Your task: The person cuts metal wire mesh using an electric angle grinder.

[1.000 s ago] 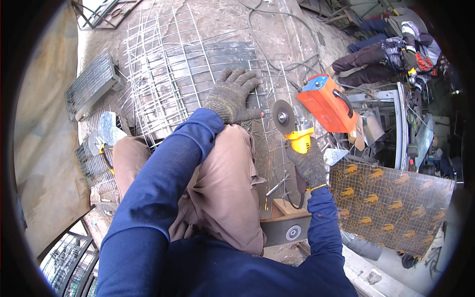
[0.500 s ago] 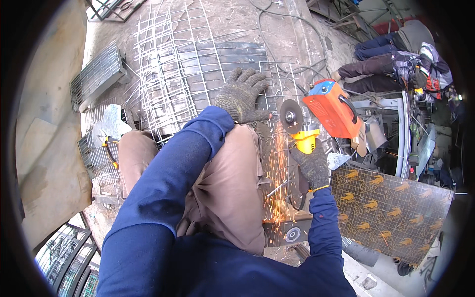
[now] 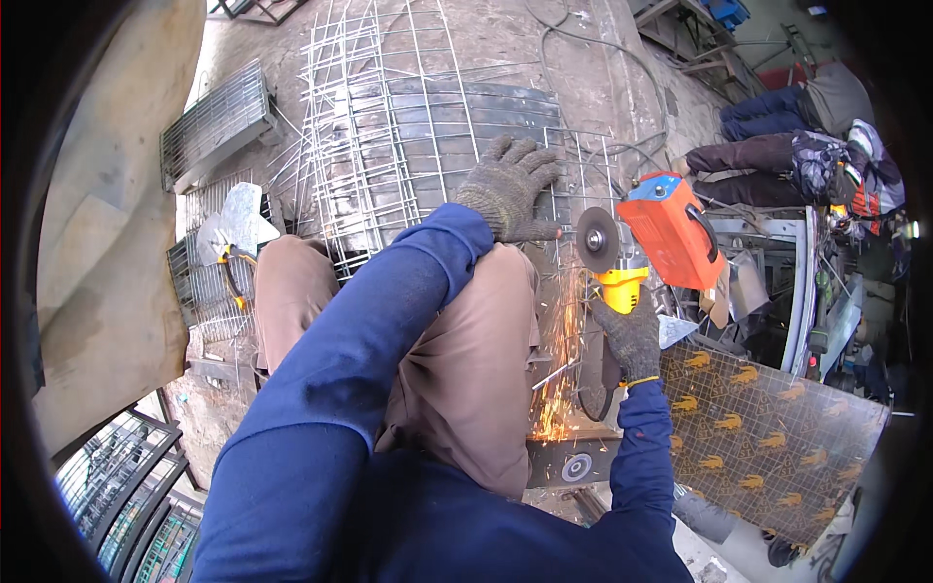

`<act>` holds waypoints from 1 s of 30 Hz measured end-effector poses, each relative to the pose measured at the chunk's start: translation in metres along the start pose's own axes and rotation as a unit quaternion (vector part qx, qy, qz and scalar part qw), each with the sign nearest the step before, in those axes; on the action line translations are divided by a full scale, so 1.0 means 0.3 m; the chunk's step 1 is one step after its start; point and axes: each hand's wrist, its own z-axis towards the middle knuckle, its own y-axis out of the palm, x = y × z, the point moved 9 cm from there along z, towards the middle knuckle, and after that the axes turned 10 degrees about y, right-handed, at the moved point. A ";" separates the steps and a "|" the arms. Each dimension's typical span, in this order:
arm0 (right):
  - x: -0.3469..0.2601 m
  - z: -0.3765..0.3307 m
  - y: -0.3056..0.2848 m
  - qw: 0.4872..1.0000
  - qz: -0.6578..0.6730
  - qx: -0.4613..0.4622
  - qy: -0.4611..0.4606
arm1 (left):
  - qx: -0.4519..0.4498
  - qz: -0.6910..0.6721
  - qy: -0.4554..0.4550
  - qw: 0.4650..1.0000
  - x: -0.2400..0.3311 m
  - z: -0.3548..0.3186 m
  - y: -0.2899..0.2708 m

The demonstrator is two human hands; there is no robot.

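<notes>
My left hand (image 3: 509, 188), in a grey knitted glove, lies with its fingers spread on the wire mesh (image 3: 391, 131). Dark metal sheet shows beneath the bars. My right hand (image 3: 632, 338), gloved too, is wrapped around the body of a yellow angle grinder (image 3: 620, 290). The grinder's round disc (image 3: 598, 240) is at the right end of the mesh, just right of my left thumb. Orange sparks (image 3: 562, 330) stream from below the disc toward me, beside my knee. The exact point of contact is hard to make out.
An orange box-shaped machine (image 3: 671, 231) with a black handle stands right of the grinder. Nearer lies a patterned board (image 3: 758, 428). A loose disc (image 3: 576, 467) rests on a metal bar. Yellow-handled snips (image 3: 233, 274) lie at left. Another person (image 3: 777, 160) is at far right; a cable (image 3: 622, 58) loops behind.
My view has shifted, so the whole scene sits farther right in it. Both hands keep their places, and sparks still fly from the grinder.
</notes>
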 end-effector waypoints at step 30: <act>-0.072 0.153 -0.004 0.997 0.039 0.012 -0.060 | 0.032 -0.018 0.010 0.999 -0.001 0.013 -0.011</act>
